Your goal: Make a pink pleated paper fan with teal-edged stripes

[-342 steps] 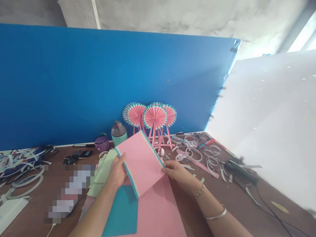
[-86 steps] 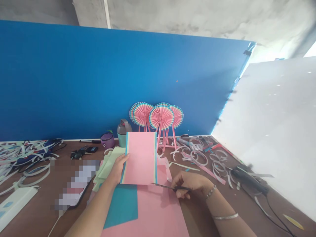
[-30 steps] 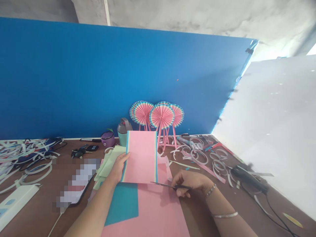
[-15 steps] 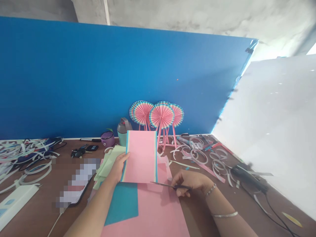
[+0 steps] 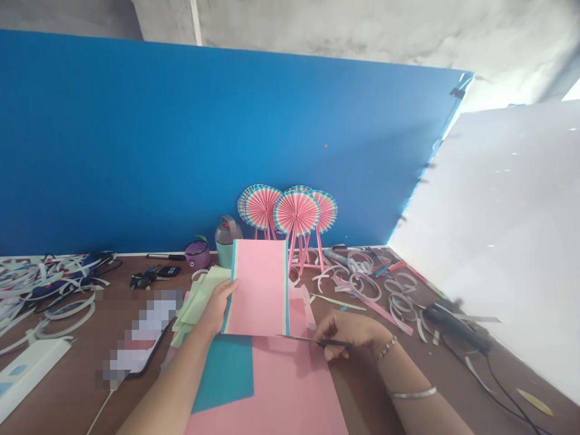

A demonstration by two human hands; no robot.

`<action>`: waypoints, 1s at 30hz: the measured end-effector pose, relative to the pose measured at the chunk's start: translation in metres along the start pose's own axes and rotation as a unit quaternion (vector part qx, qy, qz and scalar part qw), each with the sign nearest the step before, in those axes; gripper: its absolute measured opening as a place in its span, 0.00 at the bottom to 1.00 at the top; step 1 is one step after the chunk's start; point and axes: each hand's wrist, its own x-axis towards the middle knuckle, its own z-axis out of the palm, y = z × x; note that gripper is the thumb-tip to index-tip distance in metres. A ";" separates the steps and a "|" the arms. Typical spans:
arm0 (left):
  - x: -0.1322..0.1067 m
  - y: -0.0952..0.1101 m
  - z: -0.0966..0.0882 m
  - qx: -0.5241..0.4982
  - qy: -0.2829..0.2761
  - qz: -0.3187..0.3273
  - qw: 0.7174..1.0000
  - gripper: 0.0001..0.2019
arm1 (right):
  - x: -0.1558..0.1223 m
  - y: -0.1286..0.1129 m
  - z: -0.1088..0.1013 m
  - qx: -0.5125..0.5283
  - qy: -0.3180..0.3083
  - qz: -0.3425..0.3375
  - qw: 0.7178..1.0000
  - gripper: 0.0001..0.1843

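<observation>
My left hand (image 5: 220, 307) grips the left edge of a pink sheet of paper (image 5: 260, 287) that has cream and blue bands along both sides. The sheet is held up and tilted toward me. In my right hand (image 5: 347, 335) is a pair of dark-handled scissors (image 5: 294, 338), its blades pointing left at the sheet's lower right corner. Whether the blades touch the paper I cannot tell. Beneath lie larger pink paper (image 5: 294, 393), a teal sheet (image 5: 226, 374) and pale green sheets (image 5: 206, 290) by my left hand.
Pink pleated paper fans (image 5: 296, 214) on stands rise behind the sheet, near a grey-green bottle (image 5: 225, 254) and purple pot (image 5: 197, 256). Curled paper strips (image 5: 365, 287) litter the right side. A phone (image 5: 145, 338), keys (image 5: 144, 279) and power strip (image 5: 34, 374) lie left.
</observation>
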 end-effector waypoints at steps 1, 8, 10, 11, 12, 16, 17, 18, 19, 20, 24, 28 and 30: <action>0.000 0.000 0.000 -0.001 0.001 0.000 1.000 0.16 | 0.000 0.000 0.000 -0.001 0.000 0.001 1.000 0.17; 0.000 -0.001 0.000 -0.010 0.003 -0.002 1.000 0.15 | 0.002 0.002 -0.001 0.016 -0.015 0.014 1.000 0.18; 0.000 -0.001 0.000 -0.011 0.002 -0.004 1.000 0.16 | 0.004 0.004 -0.001 0.025 -0.023 0.021 0.999 0.18; 0.000 -0.001 0.000 -0.012 0.002 -0.005 1.000 0.16 | 0.004 0.005 -0.001 0.028 -0.025 0.022 0.999 0.18; 0.000 -0.002 0.000 -0.012 0.002 -0.005 1.000 0.16 | 0.004 0.005 -0.001 0.029 -0.026 0.020 0.999 0.18; 0.001 -0.001 0.000 -0.011 0.003 -0.007 1.000 0.16 | 0.004 0.005 -0.001 0.028 -0.027 0.018 0.999 0.17; 0.001 -0.001 0.000 -0.011 0.004 -0.008 1.000 0.16 | 0.004 0.005 -0.001 0.027 -0.027 0.020 0.999 0.18; 0.001 -0.001 0.000 -0.010 0.005 -0.008 1.000 0.16 | 0.004 0.005 -0.001 0.025 -0.027 0.022 0.999 0.18; 0.001 -0.001 0.000 -0.010 0.006 -0.008 1.000 0.15 | 0.004 0.005 -0.001 0.024 -0.027 0.022 0.999 0.18; 0.002 -0.001 0.000 -0.010 0.006 -0.008 1.000 0.15 | 0.004 0.005 -0.001 0.024 -0.028 0.022 0.999 0.18; 0.001 -0.001 0.000 -0.009 0.005 -0.007 1.000 0.14 | 0.004 0.005 -0.001 0.017 -0.025 0.009 1.000 0.18; 0.000 -0.001 0.001 -0.009 0.000 -0.009 1.000 0.15 | 0.002 0.003 0.000 0.009 -0.019 -0.001 1.000 0.17; -0.001 -0.001 0.001 -0.008 -0.001 -0.007 1.000 0.16 | 0.002 0.002 0.000 0.003 -0.017 -0.005 1.000 0.17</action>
